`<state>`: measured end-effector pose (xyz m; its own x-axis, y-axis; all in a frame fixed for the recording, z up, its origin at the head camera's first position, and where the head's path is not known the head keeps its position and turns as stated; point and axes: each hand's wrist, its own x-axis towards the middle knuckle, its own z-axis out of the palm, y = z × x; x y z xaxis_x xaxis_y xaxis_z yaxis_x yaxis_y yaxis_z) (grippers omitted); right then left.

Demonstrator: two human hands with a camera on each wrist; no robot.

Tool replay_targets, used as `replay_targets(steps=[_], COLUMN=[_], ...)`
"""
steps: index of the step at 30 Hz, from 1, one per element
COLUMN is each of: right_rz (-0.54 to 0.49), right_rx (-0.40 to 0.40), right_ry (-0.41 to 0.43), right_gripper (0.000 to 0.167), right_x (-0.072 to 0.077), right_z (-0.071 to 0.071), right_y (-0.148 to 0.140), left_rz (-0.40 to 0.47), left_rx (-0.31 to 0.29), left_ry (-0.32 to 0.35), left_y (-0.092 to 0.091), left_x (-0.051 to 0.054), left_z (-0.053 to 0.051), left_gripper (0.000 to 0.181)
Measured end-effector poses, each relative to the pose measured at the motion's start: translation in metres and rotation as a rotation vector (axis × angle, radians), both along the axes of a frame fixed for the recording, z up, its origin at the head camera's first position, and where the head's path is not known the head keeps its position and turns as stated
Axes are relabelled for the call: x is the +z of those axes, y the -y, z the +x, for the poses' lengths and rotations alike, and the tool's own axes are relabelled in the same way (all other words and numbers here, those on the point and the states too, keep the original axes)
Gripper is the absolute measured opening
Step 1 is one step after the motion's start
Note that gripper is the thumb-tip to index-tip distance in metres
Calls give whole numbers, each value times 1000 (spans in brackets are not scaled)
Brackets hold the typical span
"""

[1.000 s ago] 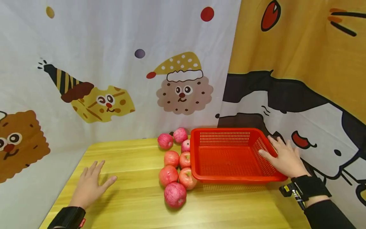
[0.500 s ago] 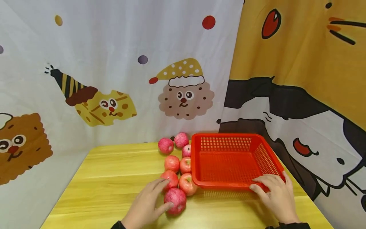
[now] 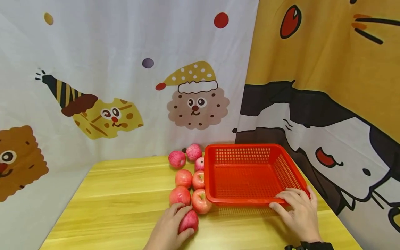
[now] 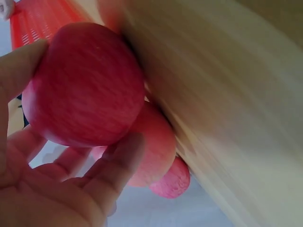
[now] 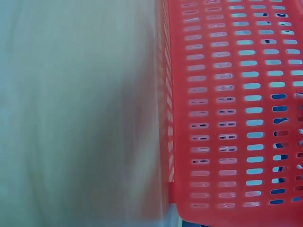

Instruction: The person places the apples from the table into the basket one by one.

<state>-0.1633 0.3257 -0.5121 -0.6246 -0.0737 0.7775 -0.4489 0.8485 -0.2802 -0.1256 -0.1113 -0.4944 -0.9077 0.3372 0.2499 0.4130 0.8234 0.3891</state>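
Note:
Low in the head view, my left hand (image 3: 168, 227) holds the nearest red apple (image 3: 190, 221), with its thumb and fingers curled round the fruit. The left wrist view shows that apple (image 4: 83, 85) large, between thumb and fingers. A red plastic basket (image 3: 240, 201) with slotted walls stands to the right, nothing inside it. My right hand (image 3: 298, 215) grips its rim at the near right corner. In the right wrist view only the slotted basket wall (image 5: 232, 113) and tabletop show; the hand is out of sight there.
Several more apples (image 3: 180, 195) lie in a loose double row along the basket's left side, some touching it. They stand on a yellow wood-grain table (image 3: 118, 194). A printed curtain (image 3: 125, 41) hangs close behind the table and along its right side.
My left hand has come in from the left side of the table and taken hold of the nearest apple. The right hand has moved from the basket's right side to its near right corner.

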Motion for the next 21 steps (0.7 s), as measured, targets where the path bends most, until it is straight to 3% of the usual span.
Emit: replay_targets(steps=[5,9,13,17,21], right_rz=[-11,-14,-18,-21,-24], right_rx=[2,1,-3,1,-4], right_ry=[20,25,16,7,-6], right_gripper=[48,52,55,55,56], right_x=[0,-1,-1,0,-1], right_z=[-1,-2,-2,-1,-1], right_y=[-2,-2,-1,1,0], left_rz=[58,99,137,191,286], left_rx=[14,35,46,53,15], left_ry=[65,169,228,196,90], left_y=[-4,-4,-2,3,1], left_x=[0,0,2,15,41], left_z=[3,4,4,4,-7], left_gripper=[67,69,71,71,69])
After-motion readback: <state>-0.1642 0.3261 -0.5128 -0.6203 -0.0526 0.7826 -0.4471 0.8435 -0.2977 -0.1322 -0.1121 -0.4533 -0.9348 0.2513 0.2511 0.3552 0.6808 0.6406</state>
